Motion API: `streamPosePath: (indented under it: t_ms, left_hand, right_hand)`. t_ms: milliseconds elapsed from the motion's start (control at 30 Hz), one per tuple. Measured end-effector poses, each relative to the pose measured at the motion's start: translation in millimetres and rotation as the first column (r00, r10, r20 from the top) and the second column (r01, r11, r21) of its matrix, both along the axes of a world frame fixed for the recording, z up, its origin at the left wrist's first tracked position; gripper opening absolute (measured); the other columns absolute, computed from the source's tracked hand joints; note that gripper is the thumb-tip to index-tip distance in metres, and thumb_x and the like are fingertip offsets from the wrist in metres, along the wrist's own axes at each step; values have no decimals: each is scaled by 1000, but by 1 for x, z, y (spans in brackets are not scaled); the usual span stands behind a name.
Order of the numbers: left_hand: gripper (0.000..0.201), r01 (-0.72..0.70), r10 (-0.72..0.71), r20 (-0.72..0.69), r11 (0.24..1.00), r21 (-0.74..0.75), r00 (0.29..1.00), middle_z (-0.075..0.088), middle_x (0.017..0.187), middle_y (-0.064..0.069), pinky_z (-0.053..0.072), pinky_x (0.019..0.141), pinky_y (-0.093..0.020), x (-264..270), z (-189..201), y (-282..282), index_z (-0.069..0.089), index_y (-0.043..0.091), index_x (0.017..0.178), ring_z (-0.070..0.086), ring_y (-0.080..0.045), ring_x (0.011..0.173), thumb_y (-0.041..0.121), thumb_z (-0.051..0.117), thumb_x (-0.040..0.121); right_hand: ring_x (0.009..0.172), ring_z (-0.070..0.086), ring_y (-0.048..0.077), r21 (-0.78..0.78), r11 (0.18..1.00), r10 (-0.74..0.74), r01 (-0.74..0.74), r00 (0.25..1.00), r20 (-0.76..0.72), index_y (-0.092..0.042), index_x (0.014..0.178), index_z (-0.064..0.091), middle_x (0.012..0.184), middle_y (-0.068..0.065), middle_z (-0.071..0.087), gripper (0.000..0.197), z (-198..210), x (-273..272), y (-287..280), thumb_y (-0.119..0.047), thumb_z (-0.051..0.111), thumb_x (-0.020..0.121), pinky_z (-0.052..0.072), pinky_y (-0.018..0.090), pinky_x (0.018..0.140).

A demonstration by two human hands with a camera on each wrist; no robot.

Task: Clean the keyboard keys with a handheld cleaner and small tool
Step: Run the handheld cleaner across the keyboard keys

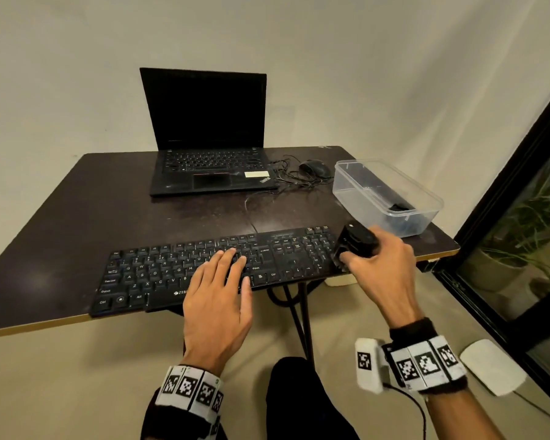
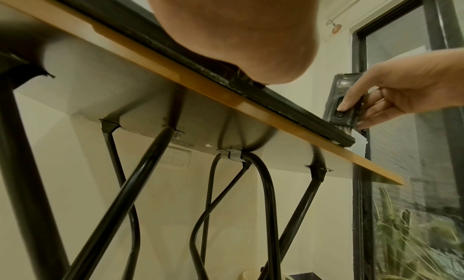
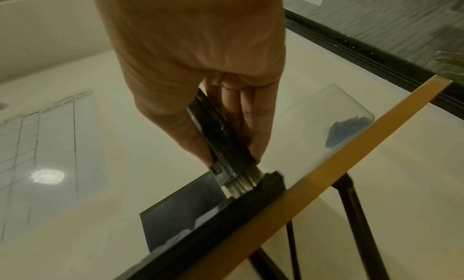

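Note:
A black keyboard [image 1: 159,271] lies along the near edge of the dark table [image 1: 61,223]. My left hand [image 1: 219,287] rests flat on its middle keys with straight fingers. At the keyboard's right end my right hand [image 1: 378,258] grips a black handheld cleaner [image 1: 358,241]. Its pale bristles [image 3: 242,183] press on the keyboard's right edge [image 3: 271,185]. In the left wrist view the cleaner [image 2: 339,103] stands upright on the keyboard's end [image 2: 336,137], thumb on its face.
An open black laptop [image 1: 210,147] stands at the back, with a wired mouse [image 1: 315,168] and tangled cable beside it. A clear plastic box [image 1: 353,182] with dark items sits at the right. A window frame [image 1: 505,185] runs along the right. Black table legs [image 2: 271,205] are below.

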State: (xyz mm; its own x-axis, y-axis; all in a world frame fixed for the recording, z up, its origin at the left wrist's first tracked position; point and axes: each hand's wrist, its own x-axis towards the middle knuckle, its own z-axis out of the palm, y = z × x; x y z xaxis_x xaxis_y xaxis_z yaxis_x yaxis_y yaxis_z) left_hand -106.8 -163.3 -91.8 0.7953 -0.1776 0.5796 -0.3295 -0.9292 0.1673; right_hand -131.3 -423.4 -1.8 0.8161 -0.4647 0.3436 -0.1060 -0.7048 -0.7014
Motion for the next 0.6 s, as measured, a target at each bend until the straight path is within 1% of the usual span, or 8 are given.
streamPosePath:
  t_ms: [67,167,233,300,367,433,533,600]
  left_hand:
    - [49,2,-2,-1,1000,-3,1000,59,151,-6,39,120,-47,0,0,1,65,13,140,51,-25,144,35,38,106]
    - [48,5,-5,-2,1000,-3,1000,59,151,-7,39,119,-48,0,0,2,65,12,140,50,-25,144,34,40,106]
    - [47,17,-17,4,1000,-3,1000,59,151,-8,40,119,-48,0,1,3,64,11,139,51,-26,144,33,40,105]
    - [48,26,-26,-2,1000,9,1000,58,151,-8,40,119,-49,0,1,4,64,11,140,50,-27,144,33,39,105]
    - [49,26,-25,-14,1000,6,1000,57,152,-6,38,120,-48,0,1,4,63,12,142,49,-25,145,35,38,106]
    - [49,15,-15,-23,1000,0,1000,57,153,-6,38,121,-48,-1,0,4,63,13,143,48,-24,146,36,39,107]
    - [49,2,-2,-29,1000,-2,1000,57,153,-6,36,122,-47,0,0,2,63,14,143,48,-24,146,37,39,107]
    - [49,1,-1,-36,1000,-2,999,57,153,-6,35,122,-46,0,-1,2,63,14,143,47,-24,147,37,39,107]
  right_hand:
    - [76,70,16,23,998,56,-56,998,-6,-24,88,72,73,-12,74,20,-2,1,20,-24,86,74,60,40,78]
    - [77,71,8,40,973,226,-226,974,13,-26,93,73,76,-16,75,23,-8,4,73,-27,83,73,59,34,77]
    - [76,71,6,23,936,349,-350,936,42,-26,92,71,77,-16,76,22,-11,6,105,-29,80,72,59,34,75]
    - [74,71,5,6,916,401,-402,915,54,-26,91,70,76,-15,75,20,-13,9,114,-29,79,73,59,34,74]
    - [75,71,10,-7,941,339,-339,940,43,-27,94,70,76,-12,75,23,-14,14,94,-32,79,73,59,33,74]
    - [79,72,19,-19,977,212,-212,977,19,-29,97,71,77,-9,75,26,-15,19,58,-35,79,73,59,36,75]
    - [87,73,21,9,998,68,-69,997,21,-25,98,75,83,-8,75,24,-11,26,3,-27,86,77,58,35,80]
    - [87,72,23,-7,1000,10,-10,1000,22,-23,94,73,82,-6,74,19,-7,30,-17,-23,84,79,58,37,83]
